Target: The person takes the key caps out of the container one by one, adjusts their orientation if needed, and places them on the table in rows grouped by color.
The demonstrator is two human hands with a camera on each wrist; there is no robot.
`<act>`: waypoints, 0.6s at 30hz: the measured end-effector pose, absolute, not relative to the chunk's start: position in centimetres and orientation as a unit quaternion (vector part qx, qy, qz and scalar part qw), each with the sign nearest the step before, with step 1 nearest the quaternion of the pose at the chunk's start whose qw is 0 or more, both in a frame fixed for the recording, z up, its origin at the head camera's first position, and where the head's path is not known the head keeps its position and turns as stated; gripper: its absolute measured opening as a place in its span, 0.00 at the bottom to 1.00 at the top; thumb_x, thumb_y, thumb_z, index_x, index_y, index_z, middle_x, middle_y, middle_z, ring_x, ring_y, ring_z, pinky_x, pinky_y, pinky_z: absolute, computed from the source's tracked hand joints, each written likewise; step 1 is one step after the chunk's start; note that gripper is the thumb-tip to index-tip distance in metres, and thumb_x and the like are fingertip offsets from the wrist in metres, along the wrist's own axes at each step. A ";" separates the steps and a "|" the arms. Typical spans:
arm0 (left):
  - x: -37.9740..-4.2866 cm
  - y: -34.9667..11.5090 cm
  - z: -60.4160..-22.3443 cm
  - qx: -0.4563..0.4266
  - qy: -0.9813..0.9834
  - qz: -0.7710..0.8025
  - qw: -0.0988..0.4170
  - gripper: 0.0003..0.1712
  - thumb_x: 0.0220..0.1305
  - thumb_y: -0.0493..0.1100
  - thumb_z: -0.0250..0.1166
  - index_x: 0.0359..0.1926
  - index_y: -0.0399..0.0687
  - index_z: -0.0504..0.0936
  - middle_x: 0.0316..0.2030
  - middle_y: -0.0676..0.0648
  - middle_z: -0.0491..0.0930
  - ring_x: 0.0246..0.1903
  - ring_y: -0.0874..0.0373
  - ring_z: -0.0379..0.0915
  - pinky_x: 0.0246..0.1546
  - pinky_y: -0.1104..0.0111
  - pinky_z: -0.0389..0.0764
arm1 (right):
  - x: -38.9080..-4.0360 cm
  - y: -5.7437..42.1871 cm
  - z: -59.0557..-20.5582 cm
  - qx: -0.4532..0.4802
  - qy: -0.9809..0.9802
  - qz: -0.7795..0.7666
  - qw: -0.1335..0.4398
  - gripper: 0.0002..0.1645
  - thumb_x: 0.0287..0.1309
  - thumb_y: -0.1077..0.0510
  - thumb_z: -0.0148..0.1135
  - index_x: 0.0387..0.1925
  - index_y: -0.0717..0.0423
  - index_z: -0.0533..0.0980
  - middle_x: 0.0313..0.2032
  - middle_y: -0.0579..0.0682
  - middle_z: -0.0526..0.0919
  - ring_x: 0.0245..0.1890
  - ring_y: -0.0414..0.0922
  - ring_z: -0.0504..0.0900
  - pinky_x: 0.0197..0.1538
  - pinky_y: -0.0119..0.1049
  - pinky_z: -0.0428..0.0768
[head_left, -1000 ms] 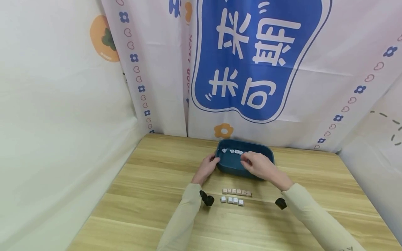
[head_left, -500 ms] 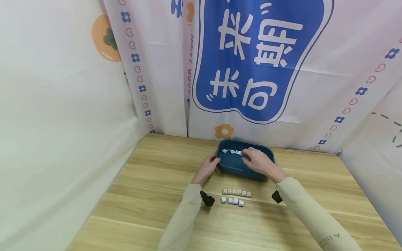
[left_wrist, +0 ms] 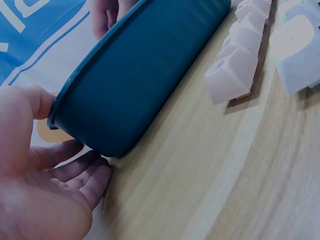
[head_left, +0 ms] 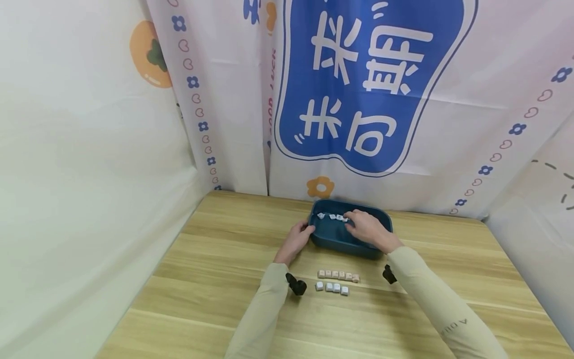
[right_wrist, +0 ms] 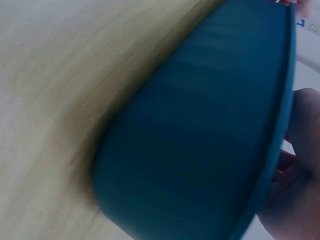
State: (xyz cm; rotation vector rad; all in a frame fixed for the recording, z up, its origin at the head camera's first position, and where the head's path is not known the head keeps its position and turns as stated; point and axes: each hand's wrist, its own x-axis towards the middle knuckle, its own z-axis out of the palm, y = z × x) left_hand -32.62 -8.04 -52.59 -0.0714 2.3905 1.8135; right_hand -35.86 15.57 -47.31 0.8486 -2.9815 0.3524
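A dark teal plastic bin [head_left: 332, 233] stands near the back of the table. My left hand [head_left: 296, 241] grips its left end, thumb on the rim and fingers against the outer wall, as the left wrist view shows. Inside lie several white keycaps [head_left: 333, 217] in a loose row. My right hand [head_left: 368, 230] reaches into the bin over its front wall, fingertips at the rightmost keycap [head_left: 345, 219]; whether they pinch it I cannot tell. In the right wrist view the bin wall [right_wrist: 195, 130] hides most of that hand's work.
In front of the bin, a row of pinkish keycaps [head_left: 335, 274] lies on the wooden table [head_left: 215, 279], with several white keycaps [head_left: 329, 286] nearer to me. A printed curtain [head_left: 233, 124] hangs just behind the bin.
My right hand has lowered and shifted slightly toward the far side of the bin, its fingers coming to the rightmost keycap; its forearm has swung left. The left hand stays on the bin.
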 end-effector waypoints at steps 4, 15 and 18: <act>-32.6 -8.1 -52.5 -0.024 0.794 0.602 0.074 0.36 0.68 0.58 0.54 0.69 0.43 0.67 0.67 0.41 0.70 0.67 0.46 0.65 0.68 0.52 0.67 | -36.6 15.6 -47.9 0.270 -0.957 0.107 0.010 0.21 0.64 0.57 0.60 0.55 0.63 0.77 0.49 0.61 0.83 0.45 0.55 0.83 0.48 0.52 0.81; -32.6 -8.2 -52.6 -0.031 0.789 0.609 0.080 0.37 0.67 0.59 0.55 0.70 0.44 0.67 0.68 0.41 0.69 0.67 0.47 0.65 0.68 0.52 0.67 | -37.9 15.8 -49.3 0.246 -0.965 0.095 -0.005 0.21 0.65 0.57 0.58 0.56 0.63 0.77 0.47 0.61 0.82 0.45 0.55 0.82 0.48 0.52 0.81; -32.7 -8.2 -52.7 -0.030 0.790 0.608 0.077 0.36 0.67 0.59 0.55 0.70 0.44 0.67 0.67 0.41 0.70 0.67 0.47 0.65 0.68 0.52 0.67 | -38.2 15.8 -49.6 0.242 -0.966 0.093 -0.006 0.22 0.65 0.57 0.58 0.57 0.63 0.76 0.47 0.62 0.81 0.44 0.56 0.81 0.47 0.52 0.81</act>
